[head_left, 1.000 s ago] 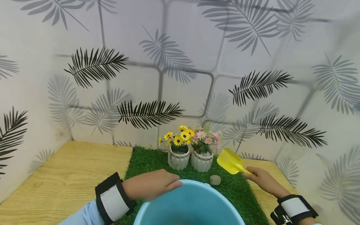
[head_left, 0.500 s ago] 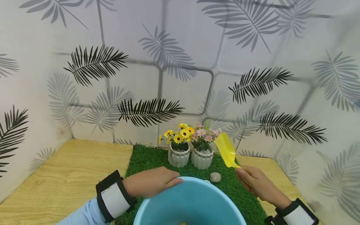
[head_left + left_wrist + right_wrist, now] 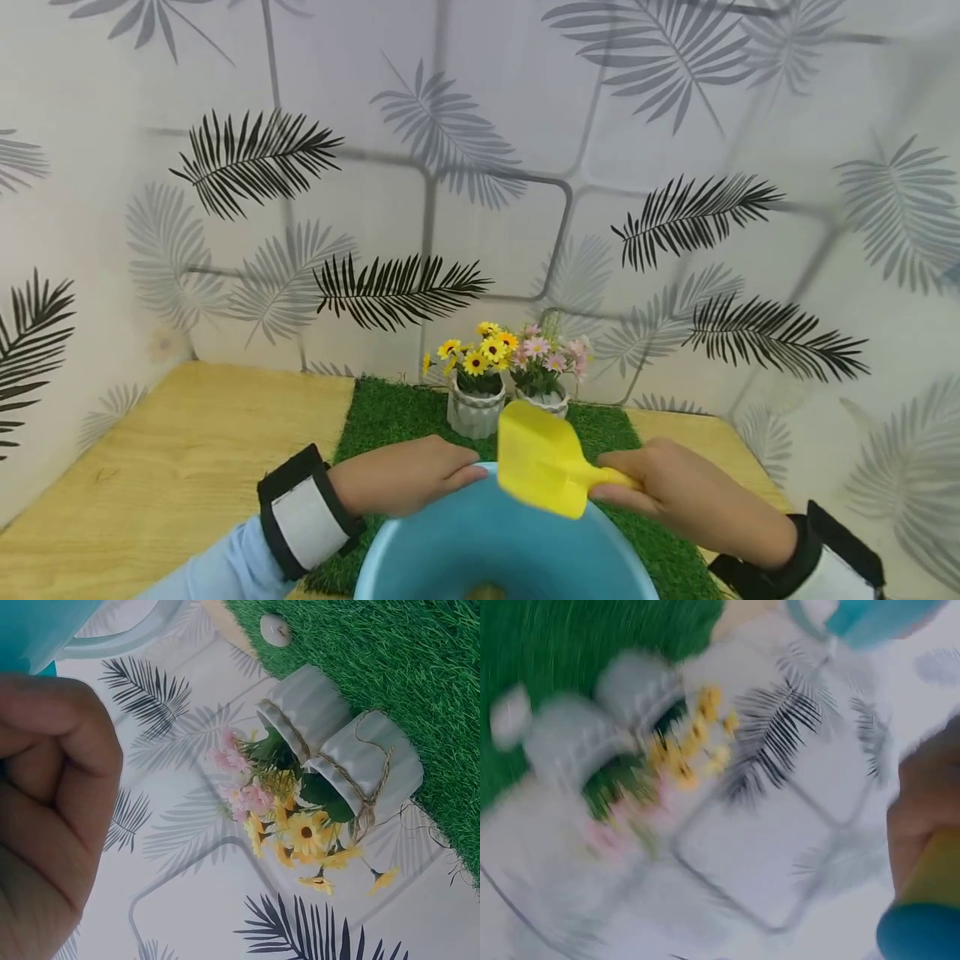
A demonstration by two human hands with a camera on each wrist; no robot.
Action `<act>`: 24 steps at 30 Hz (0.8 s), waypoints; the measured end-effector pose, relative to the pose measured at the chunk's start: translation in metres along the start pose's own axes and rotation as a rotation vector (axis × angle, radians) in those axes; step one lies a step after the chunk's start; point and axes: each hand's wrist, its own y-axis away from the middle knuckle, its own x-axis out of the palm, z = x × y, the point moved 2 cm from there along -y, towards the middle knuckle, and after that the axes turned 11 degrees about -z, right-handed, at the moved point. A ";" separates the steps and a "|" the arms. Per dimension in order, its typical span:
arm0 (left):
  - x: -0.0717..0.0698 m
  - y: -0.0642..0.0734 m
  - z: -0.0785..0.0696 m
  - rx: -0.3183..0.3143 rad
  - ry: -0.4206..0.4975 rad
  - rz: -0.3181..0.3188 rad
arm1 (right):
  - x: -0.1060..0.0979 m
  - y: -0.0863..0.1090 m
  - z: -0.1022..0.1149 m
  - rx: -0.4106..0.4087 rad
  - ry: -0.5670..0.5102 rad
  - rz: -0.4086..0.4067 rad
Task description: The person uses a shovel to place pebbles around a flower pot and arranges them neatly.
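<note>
A light blue bucket (image 3: 390, 575) stands at the bottom centre of the head view, with something yellowish (image 3: 486, 592) partly visible at its bottom. My left hand (image 3: 408, 477) grips the bucket's far left rim; curled fingers (image 3: 45, 727) show in the left wrist view. My right hand (image 3: 686, 492) holds a yellow toy shovel (image 3: 543, 458) by its handle, the blade over the bucket's far rim. In the blurred right wrist view, the yellow handle (image 3: 939, 877) lies in the hand, above a rounded blue end (image 3: 922, 934).
Two white pots stand behind the bucket on green artificial grass (image 3: 397, 417), with yellow flowers (image 3: 483, 354) and pink flowers (image 3: 543, 358). A pale stone (image 3: 276, 630) lies on the grass. A wooden table (image 3: 187, 467) extends left; a leaf-patterned wall backdrop (image 3: 495, 233) rises behind.
My right hand has brought the shovel left from the grass to over the bucket, its blade tipping upward on the way. My left hand has stayed on the rim.
</note>
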 end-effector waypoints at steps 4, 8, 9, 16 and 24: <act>0.000 0.001 0.001 -0.006 0.000 -0.001 | -0.001 -0.009 0.028 -0.196 0.298 0.130; 0.000 0.001 -0.001 -0.014 -0.038 0.001 | 0.001 -0.020 0.049 -0.249 0.431 0.270; 0.000 0.001 -0.001 -0.012 -0.042 0.001 | 0.002 -0.022 0.052 -0.252 0.455 0.297; 0.001 0.001 -0.001 -0.002 -0.058 0.001 | 0.026 -0.035 0.066 -0.243 0.568 0.507; 0.000 0.000 0.000 -0.007 -0.066 -0.006 | 0.049 -0.036 0.068 -0.275 0.560 0.586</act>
